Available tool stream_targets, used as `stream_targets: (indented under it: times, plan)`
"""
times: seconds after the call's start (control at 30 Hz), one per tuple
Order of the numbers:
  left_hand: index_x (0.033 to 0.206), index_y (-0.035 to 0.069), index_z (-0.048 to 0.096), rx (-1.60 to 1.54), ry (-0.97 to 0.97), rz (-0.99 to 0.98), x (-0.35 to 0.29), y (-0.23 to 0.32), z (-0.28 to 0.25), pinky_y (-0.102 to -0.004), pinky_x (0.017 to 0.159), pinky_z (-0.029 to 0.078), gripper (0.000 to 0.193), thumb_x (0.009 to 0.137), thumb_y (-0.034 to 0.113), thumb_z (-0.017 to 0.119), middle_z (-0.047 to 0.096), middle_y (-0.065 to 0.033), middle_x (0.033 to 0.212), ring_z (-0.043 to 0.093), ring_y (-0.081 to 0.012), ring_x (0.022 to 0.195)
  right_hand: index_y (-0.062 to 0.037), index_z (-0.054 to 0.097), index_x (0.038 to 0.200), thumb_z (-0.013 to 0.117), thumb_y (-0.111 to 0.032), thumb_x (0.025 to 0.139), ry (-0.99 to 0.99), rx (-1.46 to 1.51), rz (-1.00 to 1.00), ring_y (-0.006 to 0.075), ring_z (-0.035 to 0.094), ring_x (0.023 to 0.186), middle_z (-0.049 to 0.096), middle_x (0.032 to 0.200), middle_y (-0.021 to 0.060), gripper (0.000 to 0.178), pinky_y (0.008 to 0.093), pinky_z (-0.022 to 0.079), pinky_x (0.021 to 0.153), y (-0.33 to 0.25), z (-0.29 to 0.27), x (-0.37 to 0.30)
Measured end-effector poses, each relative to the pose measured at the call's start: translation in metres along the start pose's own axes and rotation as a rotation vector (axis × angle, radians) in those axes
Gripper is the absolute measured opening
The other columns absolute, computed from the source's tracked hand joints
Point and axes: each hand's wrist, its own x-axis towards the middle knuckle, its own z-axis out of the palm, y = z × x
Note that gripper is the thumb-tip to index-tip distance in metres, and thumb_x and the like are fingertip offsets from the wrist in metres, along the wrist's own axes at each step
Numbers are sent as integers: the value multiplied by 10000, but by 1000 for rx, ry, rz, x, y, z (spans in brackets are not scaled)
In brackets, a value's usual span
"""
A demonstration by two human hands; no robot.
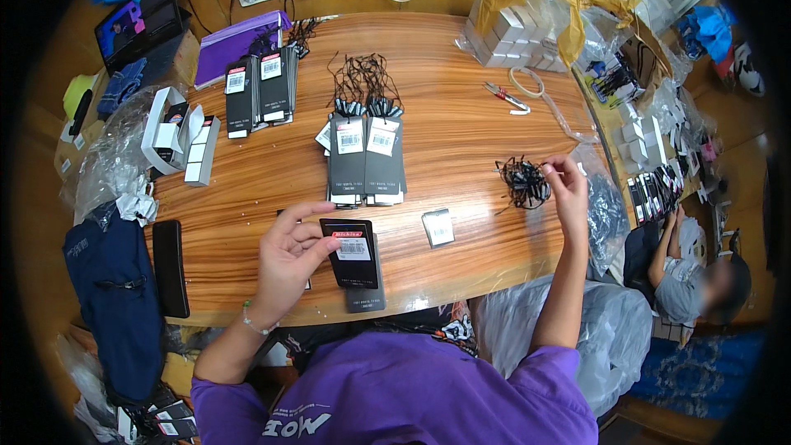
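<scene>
My left hand (295,249) is closed on a black hang tag (356,268) with a red mark and a white barcode sticker, its thumb on the upper left edge. Just below and behind that tag lies a greyish tag (366,301) at the table's near edge. At the right, my right hand (567,189) pinches a black string at the edge of a tangled pile of black strings (526,185). Between the hands rests a small stack of white barcode stickers (439,228). Farther off, two stacks of strung tags (364,166) stand side by side, their black cords (367,78) spread behind them.
More stacked tags (262,103) lie at the far left near a purple pouch (231,48). White open boxes (169,136) and a black case (170,268) line the left edge. Red-handled pliers (507,97) and small boxes (515,33) sit far right. Another person (692,280) is at right.
</scene>
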Motion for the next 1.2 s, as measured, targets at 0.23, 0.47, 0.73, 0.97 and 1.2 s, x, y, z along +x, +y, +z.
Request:
stream_targets:
  times: [0.23, 0.47, 0.73, 0.97, 1.2]
  plan:
    - [957, -24, 548, 131, 145, 214, -1, 27, -12, -228, 749, 473, 181, 783, -61, 582, 613, -78, 875, 587, -111, 806, -33, 588, 938, 524, -56, 864, 27, 100, -333, 39, 402, 604, 472, 674, -35, 101, 173, 311, 535, -105, 21, 19]
    - [941, -8, 599, 198, 4, 368, -1, 50, -26, -263, 796, 485, 154, 798, -52, 560, 595, -115, 1045, 595, -148, 898, -8, 568, 1014, 482, 79, 773, -498, 10, -595, 136, 511, 654, 556, 763, 87, 270, 260, 422, 608, -189, 110, -13]
    - [884, -11, 627, 601, -51, 405, -12, 84, -45, -246, 734, 472, 115, 774, 4, 598, 609, -115, 999, 605, -158, 834, -27, 491, 1009, 553, -13, 819, -1010, 197, -651, 114, 538, 591, 549, 678, 65, 200, 237, 417, 538, -223, 203, -29]
    - [881, -16, 653, 424, 114, 276, -12, 94, -58, -232, 728, 476, 144, 739, -30, 633, 629, -89, 911, 598, -135, 826, 12, 537, 927, 596, -37, 804, -1082, 1065, -218, 106, 529, 575, 555, 663, 48, 144, 216, 425, 512, -226, 204, -18]
    - [921, -24, 638, 373, 43, 222, -7, 87, -58, -242, 751, 476, 155, 769, 5, 625, 634, -88, 947, 596, -120, 836, -6, 484, 958, 505, -39, 827, -1130, 1325, -203, 270, 622, 712, 620, 843, 197, 137, 383, 475, 702, -228, 192, -17]
